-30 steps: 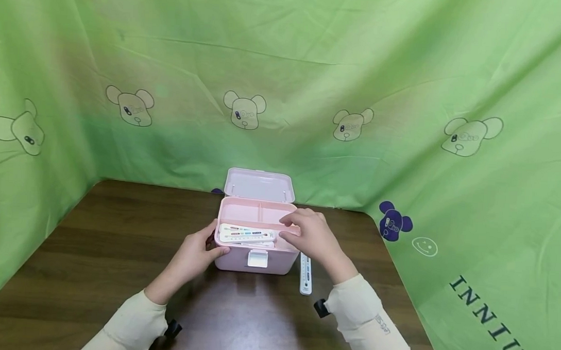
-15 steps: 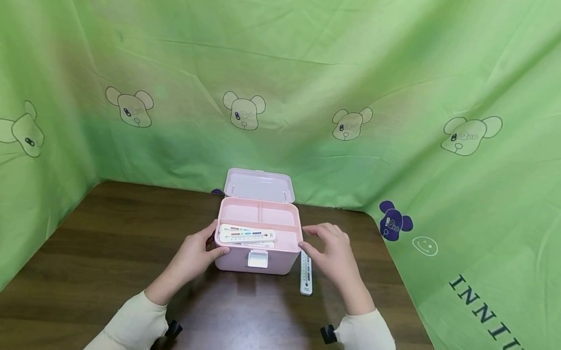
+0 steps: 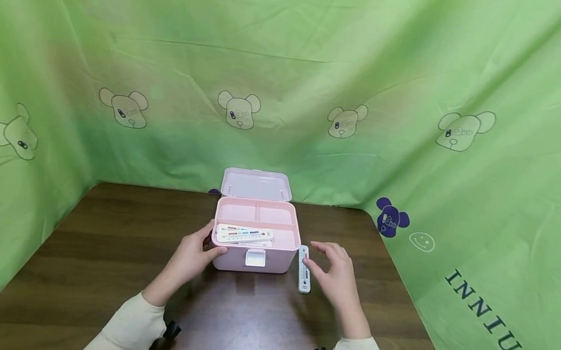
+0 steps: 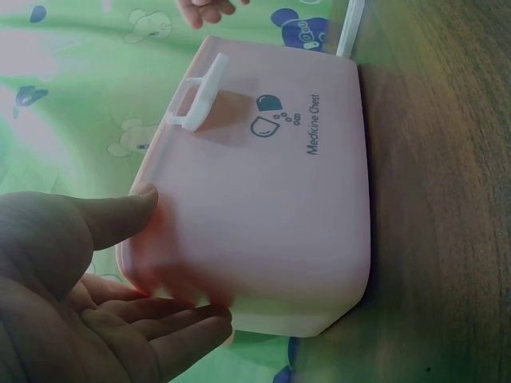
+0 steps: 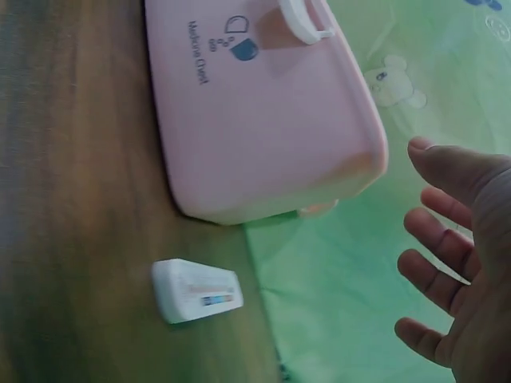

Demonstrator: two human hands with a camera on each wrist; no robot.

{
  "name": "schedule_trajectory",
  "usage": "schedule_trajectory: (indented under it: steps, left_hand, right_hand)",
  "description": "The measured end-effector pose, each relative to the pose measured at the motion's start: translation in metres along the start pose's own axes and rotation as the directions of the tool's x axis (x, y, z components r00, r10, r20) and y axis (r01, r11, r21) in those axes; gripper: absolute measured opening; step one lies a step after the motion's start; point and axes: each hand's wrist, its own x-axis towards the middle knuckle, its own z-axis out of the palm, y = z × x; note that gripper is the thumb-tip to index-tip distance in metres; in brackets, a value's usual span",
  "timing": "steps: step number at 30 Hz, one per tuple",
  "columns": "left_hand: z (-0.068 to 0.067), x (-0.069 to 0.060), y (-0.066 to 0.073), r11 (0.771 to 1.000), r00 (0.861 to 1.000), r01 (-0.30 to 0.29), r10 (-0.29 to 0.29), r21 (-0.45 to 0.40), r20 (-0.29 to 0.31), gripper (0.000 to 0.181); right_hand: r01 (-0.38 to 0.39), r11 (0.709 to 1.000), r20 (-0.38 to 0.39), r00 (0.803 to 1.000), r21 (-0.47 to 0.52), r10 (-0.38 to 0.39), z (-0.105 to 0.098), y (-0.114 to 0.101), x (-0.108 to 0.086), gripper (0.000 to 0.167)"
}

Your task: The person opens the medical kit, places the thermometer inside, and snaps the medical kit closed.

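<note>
A pink medicine box [image 3: 272,259], printed "Medicine Chest" on its front, stands with its lid [image 3: 256,186] raised. My left hand [image 3: 191,254] holds its front left corner, thumb on the front near the rim and fingers along the side. Several flat white thermometers [image 3: 243,235] with printed scales lie in the front compartment of the pink tray. Another white thermometer [image 3: 304,269] lies on the table beside the box's right side. Just right of and above that one hovers my right hand [image 3: 339,275], thumb and fingers apart, nothing between them.
The box's inner tray has two rear compartments [image 3: 236,210]. A white latch [image 3: 255,257] is on the front. The dark wooden table [image 3: 121,231] ends at a green cloth [image 3: 282,139] with bear prints behind and at both sides.
My right hand has moved from over the box's tray to the right and down, beside the loose thermometer. The left hand stays on the box.
</note>
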Motion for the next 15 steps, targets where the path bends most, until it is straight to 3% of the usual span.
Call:
schedule_trajectory:
  steps: [9,15]
  left_hand:
    - [0.002,-0.001,-0.001,1.000,1.000,-0.020,0.020,0.003,-0.009,0.086]
    - [0.000,0.001,0.001,1.000,1.000,-0.027,0.027,0.007,-0.013,0.085]
  right_hand:
    - [-0.135,0.989,-0.040,0.990,0.058,0.138,0.019,0.018,-0.025,0.051]
    - [-0.179,0.981,-0.033,0.983,0.079,0.182,0.031,0.023,-0.032,0.056]
